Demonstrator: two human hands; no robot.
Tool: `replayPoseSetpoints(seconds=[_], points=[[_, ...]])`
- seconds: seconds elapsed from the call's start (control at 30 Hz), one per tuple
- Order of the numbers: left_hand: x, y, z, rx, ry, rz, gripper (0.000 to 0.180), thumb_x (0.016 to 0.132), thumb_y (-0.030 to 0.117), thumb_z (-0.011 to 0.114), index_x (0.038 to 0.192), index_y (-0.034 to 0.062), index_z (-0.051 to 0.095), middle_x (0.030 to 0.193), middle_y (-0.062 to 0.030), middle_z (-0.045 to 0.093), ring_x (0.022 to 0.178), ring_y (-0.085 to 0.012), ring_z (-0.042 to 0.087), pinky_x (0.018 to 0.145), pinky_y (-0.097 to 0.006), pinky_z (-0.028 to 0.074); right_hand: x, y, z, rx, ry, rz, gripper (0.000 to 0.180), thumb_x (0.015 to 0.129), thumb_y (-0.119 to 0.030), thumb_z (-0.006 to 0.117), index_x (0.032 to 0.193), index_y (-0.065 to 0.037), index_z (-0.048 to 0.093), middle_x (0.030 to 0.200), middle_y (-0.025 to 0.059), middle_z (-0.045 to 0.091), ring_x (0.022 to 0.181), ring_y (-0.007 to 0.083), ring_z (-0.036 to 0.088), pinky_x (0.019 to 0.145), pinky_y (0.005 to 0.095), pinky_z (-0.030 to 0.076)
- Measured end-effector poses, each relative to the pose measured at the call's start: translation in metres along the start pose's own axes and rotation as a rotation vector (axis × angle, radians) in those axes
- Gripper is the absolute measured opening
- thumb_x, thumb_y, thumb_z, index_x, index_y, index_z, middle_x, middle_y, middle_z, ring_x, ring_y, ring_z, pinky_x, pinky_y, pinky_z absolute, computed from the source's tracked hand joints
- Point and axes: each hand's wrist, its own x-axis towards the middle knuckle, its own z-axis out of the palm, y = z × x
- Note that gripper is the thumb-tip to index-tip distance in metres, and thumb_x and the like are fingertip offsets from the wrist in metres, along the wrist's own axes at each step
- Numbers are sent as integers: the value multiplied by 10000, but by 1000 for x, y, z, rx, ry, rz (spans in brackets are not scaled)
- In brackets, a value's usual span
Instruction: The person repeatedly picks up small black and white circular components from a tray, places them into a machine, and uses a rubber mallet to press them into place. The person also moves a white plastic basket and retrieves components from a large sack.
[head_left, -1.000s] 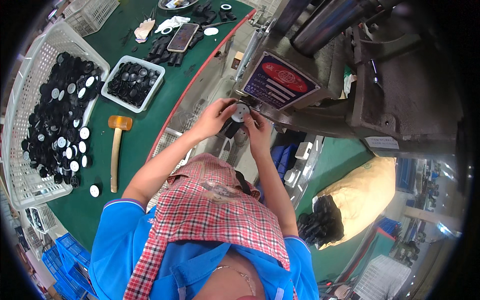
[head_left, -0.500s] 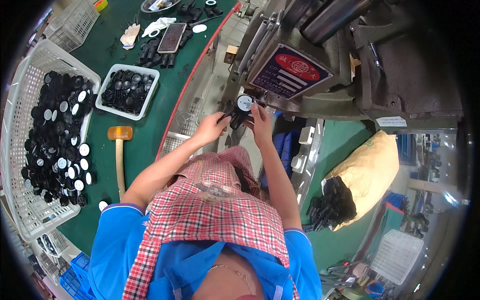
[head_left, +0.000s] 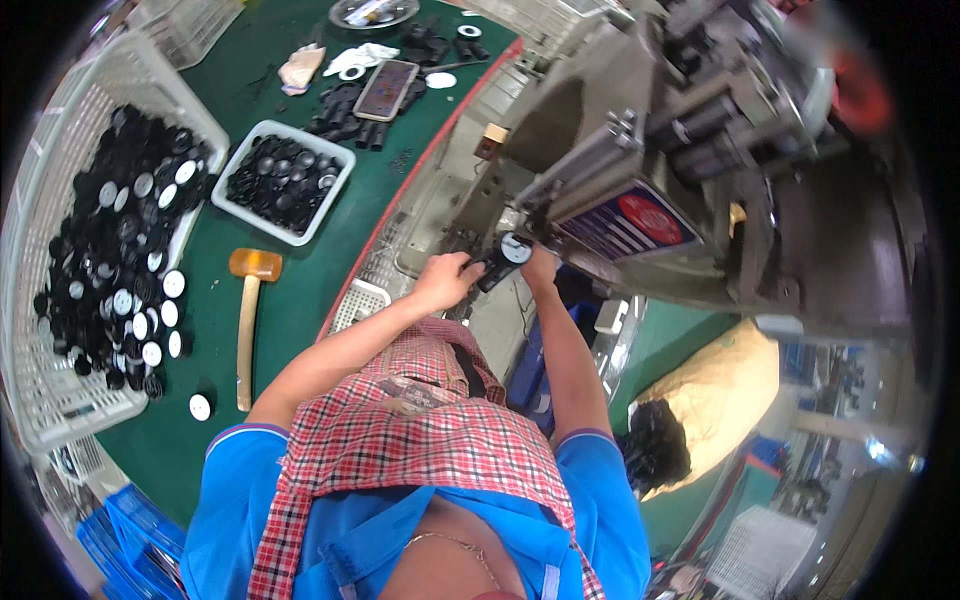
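Observation:
In front of the machine I hold a black plastic part with a white round disc on its upper end. My left hand is closed on the part's lower left side, fingertips pinching it. My right hand is closed at the right edge, close against the disc; its fingertips are mostly hidden behind the part. The part is tilted, its disc facing up under the press machine with a blue and red plate.
At left a white crate holds many black and white discs, beside a white tub of black caps. A mallet, a loose disc and a phone lie on the green table. At right lies a sack of black parts.
Both hands and the part have moved closer to the machine and slightly right in view. The whole scene has shifted as my head turned, and the right fingers are now more hidden.

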Motion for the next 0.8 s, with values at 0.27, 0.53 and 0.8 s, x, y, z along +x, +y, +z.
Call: replayPoseSetpoints(seconds=[0.27,0.53,0.8], points=[[-9,18,-12,71,64,94,344,892,318,597,864,-25,616,748,-247,617,734,-431,618,669,-478,473,33,28,29,-730,273,-453,498,873,-403,542,1286,-126,527,1320,121,529,1213,287,503,1003,423,404],[-127,-46,-134,-204,237,-384,286,984,263,520,897,7,611,666,-9,551,595,-84,522,561,-268,469,29,46,13,-313,261,-434,253,835,-337,672,978,-136,617,943,173,679,866,392,658,714,502,524],[-158,-54,-205,733,744,-317,340,873,375,622,852,35,626,834,-176,655,747,-379,649,629,-498,511,63,79,30,-415,119,-414,356,893,-437,564,1109,-157,610,1030,165,666,929,390,638,766,509,504]])
